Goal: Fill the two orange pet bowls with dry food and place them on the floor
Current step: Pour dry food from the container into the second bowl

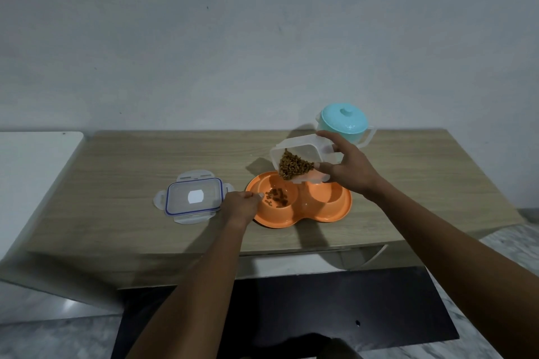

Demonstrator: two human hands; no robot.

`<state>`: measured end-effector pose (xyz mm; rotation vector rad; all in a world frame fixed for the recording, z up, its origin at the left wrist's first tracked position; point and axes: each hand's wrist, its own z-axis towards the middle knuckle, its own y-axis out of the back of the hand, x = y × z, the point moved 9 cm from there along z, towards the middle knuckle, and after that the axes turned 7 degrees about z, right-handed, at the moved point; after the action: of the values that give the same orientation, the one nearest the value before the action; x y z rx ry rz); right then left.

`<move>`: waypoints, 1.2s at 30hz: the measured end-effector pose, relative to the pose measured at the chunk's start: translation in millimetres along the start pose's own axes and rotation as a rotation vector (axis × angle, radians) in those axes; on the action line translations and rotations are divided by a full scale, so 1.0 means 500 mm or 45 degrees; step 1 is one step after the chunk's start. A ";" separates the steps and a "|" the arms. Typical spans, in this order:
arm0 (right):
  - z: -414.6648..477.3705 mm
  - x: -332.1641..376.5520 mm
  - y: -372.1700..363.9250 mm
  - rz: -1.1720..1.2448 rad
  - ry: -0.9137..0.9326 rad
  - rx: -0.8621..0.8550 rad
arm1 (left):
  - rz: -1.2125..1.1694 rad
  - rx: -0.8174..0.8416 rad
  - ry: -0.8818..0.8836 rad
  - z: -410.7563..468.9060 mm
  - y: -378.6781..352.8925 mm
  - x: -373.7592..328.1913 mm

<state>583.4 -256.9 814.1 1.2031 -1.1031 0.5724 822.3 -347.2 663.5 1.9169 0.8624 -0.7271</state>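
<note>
Light wood-grain bench (pixel 122 172): flat rectangular top, set against a plain pale grey-blue wall (pixel 204 38).
Turquoise plastic lidded pot (pixel 342 122): round, knobbed lid on, clear side handles, upright at the bench's far right, near the wall.
White flat-topped surface (pixel 32 172): just beside the bench's left end.
Black glossy panel (pixel 291 312): below the bench's front edge.
Grey marbled floor (pixel 516 245): visible at lower right and lower left.
</note>
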 end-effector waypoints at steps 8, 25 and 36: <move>0.001 -0.003 -0.001 -0.006 -0.023 -0.005 | -0.018 -0.006 0.004 0.000 0.000 0.000; -0.004 -0.017 0.003 0.043 -0.056 -0.011 | -0.030 -0.012 -0.001 -0.004 0.001 -0.002; -0.013 -0.027 0.004 0.043 -0.033 -0.026 | -0.058 0.001 0.021 -0.004 0.000 0.000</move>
<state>578.8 -247.7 803.3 1.1787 -1.1502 0.5713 822.5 -345.7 664.5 1.9117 0.9191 -0.7396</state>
